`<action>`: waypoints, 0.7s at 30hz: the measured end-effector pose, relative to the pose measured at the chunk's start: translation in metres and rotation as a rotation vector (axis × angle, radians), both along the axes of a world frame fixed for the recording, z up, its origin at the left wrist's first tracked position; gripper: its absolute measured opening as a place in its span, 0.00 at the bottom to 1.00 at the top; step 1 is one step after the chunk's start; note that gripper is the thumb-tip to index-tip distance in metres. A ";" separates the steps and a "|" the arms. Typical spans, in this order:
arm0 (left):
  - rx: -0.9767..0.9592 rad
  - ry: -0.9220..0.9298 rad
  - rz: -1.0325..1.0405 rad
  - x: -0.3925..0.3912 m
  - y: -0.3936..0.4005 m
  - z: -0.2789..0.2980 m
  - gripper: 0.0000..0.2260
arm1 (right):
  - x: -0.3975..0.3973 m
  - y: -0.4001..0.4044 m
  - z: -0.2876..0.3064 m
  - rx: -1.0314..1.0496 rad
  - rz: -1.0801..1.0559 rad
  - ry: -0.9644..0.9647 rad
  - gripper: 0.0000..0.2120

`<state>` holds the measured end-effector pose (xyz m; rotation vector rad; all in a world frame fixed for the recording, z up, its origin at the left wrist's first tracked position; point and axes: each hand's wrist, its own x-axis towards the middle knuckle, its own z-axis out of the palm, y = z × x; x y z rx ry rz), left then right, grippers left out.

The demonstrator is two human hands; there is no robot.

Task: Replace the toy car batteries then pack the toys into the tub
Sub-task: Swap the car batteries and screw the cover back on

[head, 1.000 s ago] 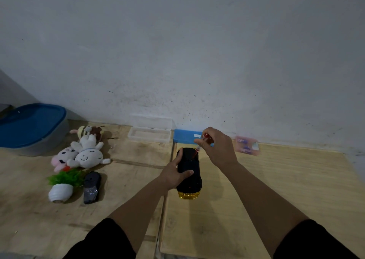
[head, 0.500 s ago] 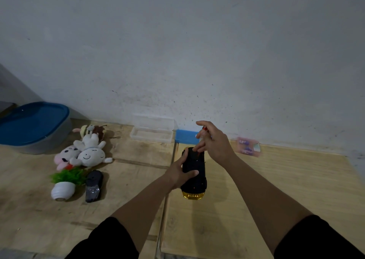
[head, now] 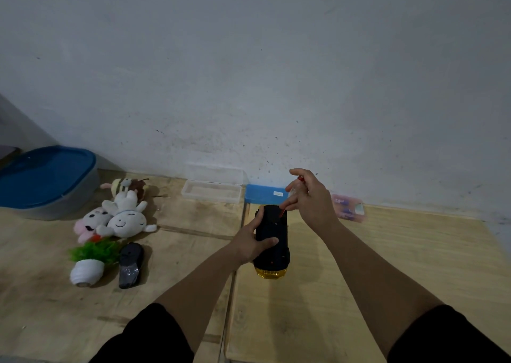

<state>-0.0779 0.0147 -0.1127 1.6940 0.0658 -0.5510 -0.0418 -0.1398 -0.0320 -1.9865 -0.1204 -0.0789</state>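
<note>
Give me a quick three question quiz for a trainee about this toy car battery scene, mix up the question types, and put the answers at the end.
1. True or false: the tub has its blue lid on.
2. Which hand steadies the toy car? A) left hand B) right hand
3. Fill in: the right hand holds a red-handled ____ against the car's underside.

Key: 1 true; 2 A; 3 screwdriver.

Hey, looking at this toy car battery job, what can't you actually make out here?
Head view only:
- Screwdriver tip and screw: too small, partly behind the right hand.
- Toy car battery cover: dark, partly under the left hand.
- Tub contents: hidden by its blue lid.
- Pink pack: blurred.
</note>
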 end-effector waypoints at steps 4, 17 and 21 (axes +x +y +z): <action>0.018 0.002 -0.005 0.002 -0.002 -0.001 0.40 | 0.000 0.000 0.001 -0.011 0.049 0.000 0.13; 0.147 -0.063 -0.019 0.006 -0.009 -0.008 0.39 | -0.008 0.010 0.003 0.065 0.119 0.035 0.04; 0.134 -0.108 -0.026 0.005 -0.006 -0.008 0.38 | -0.010 0.011 0.004 0.130 0.199 0.103 0.15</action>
